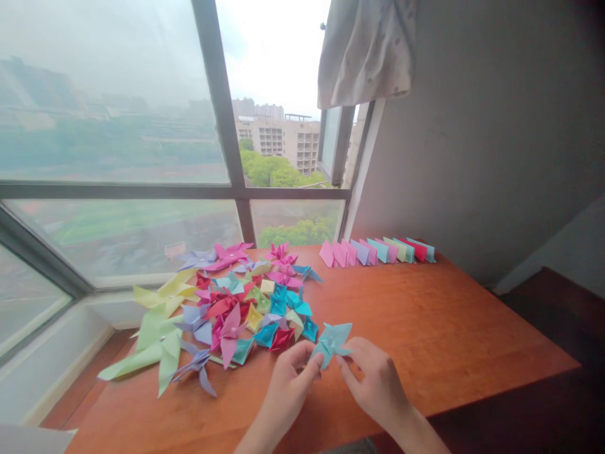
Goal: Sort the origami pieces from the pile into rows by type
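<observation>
A small light-blue folded paper pinwheel (333,341) is pinched between both my hands just above the wooden table (425,328). My left hand (289,383) grips its lower left corner with thumb and fingers closed. From the right, my right hand (375,377) pinches the pinwheel's lower right edge. Just left of my hands lies a heap of several finished paper pinwheels (227,306) in pink, red, blue, yellow, purple and green.
A row of several folded coloured paper pieces (375,251) stands along the table's far edge by the grey wall. Large windows (118,126) run behind and to the left of the table. A cloth (366,50) hangs at the top of the window frame.
</observation>
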`<state>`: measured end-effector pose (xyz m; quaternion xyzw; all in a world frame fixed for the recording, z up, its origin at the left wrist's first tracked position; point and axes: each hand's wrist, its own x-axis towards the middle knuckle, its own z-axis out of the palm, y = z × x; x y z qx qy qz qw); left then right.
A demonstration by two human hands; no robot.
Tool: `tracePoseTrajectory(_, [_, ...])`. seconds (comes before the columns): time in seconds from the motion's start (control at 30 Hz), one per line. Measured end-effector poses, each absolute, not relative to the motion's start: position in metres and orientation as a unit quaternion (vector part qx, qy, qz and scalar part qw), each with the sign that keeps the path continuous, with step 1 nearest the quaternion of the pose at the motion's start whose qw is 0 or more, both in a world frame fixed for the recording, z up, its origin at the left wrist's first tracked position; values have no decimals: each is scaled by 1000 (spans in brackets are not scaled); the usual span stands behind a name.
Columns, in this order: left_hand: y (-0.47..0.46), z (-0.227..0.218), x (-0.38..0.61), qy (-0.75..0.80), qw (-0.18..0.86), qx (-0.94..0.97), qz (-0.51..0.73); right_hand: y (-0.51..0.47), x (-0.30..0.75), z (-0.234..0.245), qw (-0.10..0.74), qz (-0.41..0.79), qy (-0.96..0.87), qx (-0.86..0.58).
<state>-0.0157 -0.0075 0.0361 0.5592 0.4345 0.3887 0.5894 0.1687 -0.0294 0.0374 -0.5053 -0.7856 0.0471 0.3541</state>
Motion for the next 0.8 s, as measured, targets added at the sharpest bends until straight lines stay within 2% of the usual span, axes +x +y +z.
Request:
tracePoseTrajectory(0.13, [-10,37,-18,433,573,580,385,-20,176,33,359,31,-771,-525])
tracePoseTrajectory(0.23, [-14,36,-22,443,514,633,371,5,192,31,337,-10,-738,-584])
tracePoseTrajectory(0.3, [-18,34,-24,449,467,675,352,29,202,32,294,-29,-705,-644])
tracePoseTrajectory(0.4, [-24,32,-23,443,412,729,319,69,212,37,184,-21,-661,-727])
tracePoseTrajectory(0.5, [-26,29,-22,436,379,758,303,103,215,41,108,-5,-644,-757])
tracePoseTrajectory(0.8, [-24,24,-21,433,354,775,296,140,216,34,78,2,-658,-749])
